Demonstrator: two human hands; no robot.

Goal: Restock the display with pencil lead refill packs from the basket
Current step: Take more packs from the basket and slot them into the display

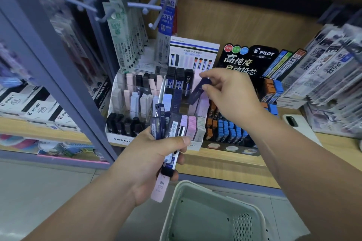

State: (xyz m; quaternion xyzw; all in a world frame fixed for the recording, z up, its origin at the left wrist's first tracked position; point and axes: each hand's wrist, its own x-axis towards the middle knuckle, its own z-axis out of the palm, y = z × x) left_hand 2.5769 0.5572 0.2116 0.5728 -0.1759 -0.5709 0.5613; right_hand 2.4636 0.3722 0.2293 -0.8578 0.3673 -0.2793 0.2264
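Observation:
My left hand (148, 160) grips a fanned bundle of lead refill packs (166, 125), dark blue, black and one pink, in front of the white tiered MONO display (117, 140). My right hand (231, 96) pinches a single dark blue refill pack (197, 91), tilted, over the middle tier of the display's right half. The display's rows hold black, pink, white, lilac and navy packs. A pale green basket (197, 197) sits below my hands at the lower middle; its visible inside looks bare.
A black Pilot lead display (242, 58) with orange and blue packs stands right of the MONO display. Pen refill bags hang on pegs (125, 31) above left. Stacked refill packets (325, 68) and a white phone (297, 123) lie at right. A purple shelf post (64, 76) rises left.

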